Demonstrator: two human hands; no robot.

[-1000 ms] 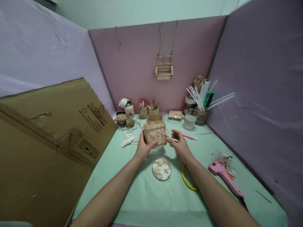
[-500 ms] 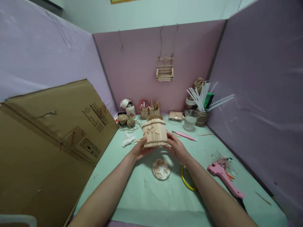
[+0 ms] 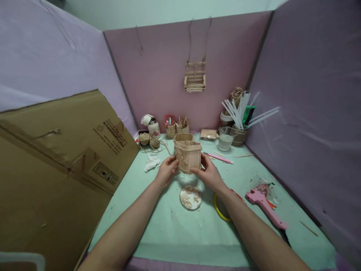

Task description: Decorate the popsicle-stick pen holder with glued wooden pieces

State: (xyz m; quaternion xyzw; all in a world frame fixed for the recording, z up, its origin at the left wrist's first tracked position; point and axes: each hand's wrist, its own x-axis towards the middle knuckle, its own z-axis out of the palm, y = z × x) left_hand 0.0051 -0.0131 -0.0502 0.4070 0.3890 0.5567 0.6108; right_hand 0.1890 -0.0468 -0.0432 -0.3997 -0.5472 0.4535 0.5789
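Between my hands is a small wooden-stick container (image 3: pixel 194 157), its rim scalloped and its side turned partly toward me. My left hand (image 3: pixel 167 171) pinches its lower left edge. On the right, my right hand (image 3: pixel 207 171) holds it with the thumb across the lower front and the fingers behind the corner. A second stick-walled part (image 3: pixel 182 137) shows just behind the rim; whether the two are joined I cannot tell. Below the hands, a round white dish (image 3: pixel 191 207) holds small wooden pieces.
A pink glue gun (image 3: pixel 266 209) lies at right, near a yellow ring (image 3: pixel 219 213). Behind stand a cup of cloudy liquid (image 3: pixel 225 141), a pot of white glue sticks (image 3: pixel 239 135), twine balls (image 3: pixel 144 139) and a pink pen-like tool (image 3: pixel 220 158). A cardboard box (image 3: pixel 56 180) fills the left.
The container has been turned, so its decorated face now points left and a plain side faces me. My right thumb has come round to its front. The whole view has shifted slightly.
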